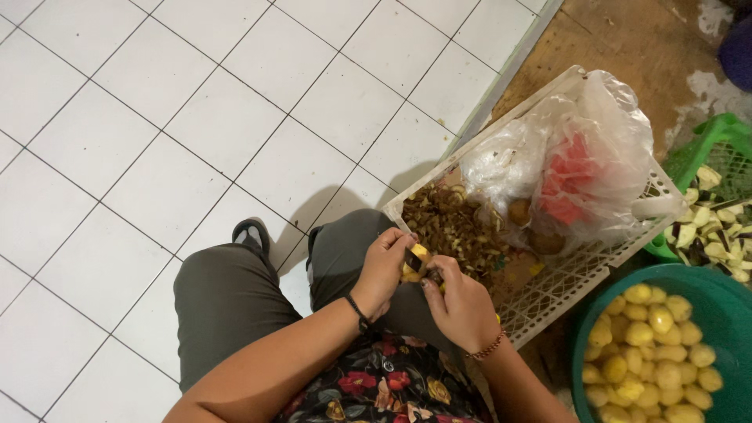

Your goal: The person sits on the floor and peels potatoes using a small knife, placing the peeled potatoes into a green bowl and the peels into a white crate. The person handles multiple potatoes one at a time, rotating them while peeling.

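potato [417, 262] mostly hidden between left hand [385, 266] and right hand [460, 307].

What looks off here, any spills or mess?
Nothing stands out. Both hands, left hand and right hand, hold a small yellow potato over the white crate. Peels lie inside the crate; peeled potatoes sit in the green basin.

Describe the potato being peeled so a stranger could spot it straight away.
Start at the white plastic crate full of brown peelings, at the edge of the tiled floor. Just left of it, above the person's knee, the left hand and right hand meet around one small potato. Unlike the bare yellow ones in the green basin, it is half-peeled and held.
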